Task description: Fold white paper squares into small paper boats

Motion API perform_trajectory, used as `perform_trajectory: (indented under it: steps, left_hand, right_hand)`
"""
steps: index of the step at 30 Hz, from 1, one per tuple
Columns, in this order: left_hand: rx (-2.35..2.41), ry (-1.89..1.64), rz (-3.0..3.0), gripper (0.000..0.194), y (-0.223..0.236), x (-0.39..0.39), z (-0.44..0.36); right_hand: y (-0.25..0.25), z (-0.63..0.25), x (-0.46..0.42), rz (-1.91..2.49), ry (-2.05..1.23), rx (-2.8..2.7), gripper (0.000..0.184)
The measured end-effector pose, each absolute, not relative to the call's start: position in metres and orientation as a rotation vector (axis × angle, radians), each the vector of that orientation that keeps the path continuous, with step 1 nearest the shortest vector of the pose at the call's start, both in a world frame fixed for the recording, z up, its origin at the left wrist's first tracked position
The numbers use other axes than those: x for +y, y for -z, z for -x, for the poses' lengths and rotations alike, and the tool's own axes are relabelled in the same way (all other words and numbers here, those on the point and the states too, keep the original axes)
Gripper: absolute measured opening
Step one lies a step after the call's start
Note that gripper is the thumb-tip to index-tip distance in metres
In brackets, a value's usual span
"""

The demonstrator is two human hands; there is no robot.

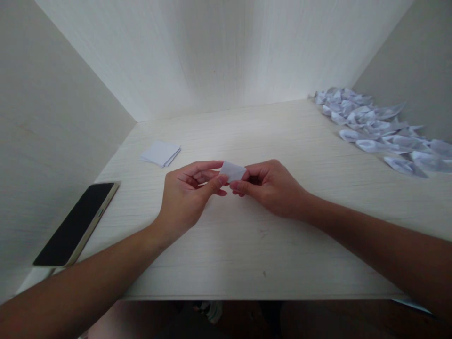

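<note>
A small folded piece of white paper is held above the middle of the pale wooden desk. My left hand pinches its left end between thumb and forefinger. My right hand grips its right end, fingers curled under. Both hands meet just above the desk top, and part of the paper is hidden behind the fingers.
A small stack of white paper squares lies at the back left. A dark-screened phone rests at the left edge. Several folded paper boats are heaped along the right wall. Partition walls close off the left, back and right.
</note>
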State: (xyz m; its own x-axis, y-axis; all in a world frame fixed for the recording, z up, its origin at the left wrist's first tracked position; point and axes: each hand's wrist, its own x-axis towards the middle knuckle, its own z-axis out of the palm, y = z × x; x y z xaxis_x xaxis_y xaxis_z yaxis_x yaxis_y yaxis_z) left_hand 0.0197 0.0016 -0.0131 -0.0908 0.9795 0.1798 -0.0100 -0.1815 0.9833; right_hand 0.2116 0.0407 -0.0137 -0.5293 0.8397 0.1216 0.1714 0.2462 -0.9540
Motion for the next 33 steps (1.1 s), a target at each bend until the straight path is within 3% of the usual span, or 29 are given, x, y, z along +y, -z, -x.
perform_trajectory:
  steps: [19, 27, 33]
  left_hand:
    - [1.198, -1.233, -1.386, 0.026, 0.0118, 0.0013, -0.017]
    - [1.257, -1.236, -1.674, 0.008, 0.0088, -0.0028, -0.0157]
    - [1.276, -1.293, -1.618, 0.019, 0.0065, -0.0024, -0.0159]
  right_hand:
    - [0.0139, -0.2088, 0.0377, 0.916, -1.23, -1.757, 0.032]
    - [0.0125, -0.211, 0.0364, 0.895, -1.197, -1.818, 0.028]
    - [0.0089, -0.214, 0.0381, 0.864, -1.062, -1.836, 0.035]
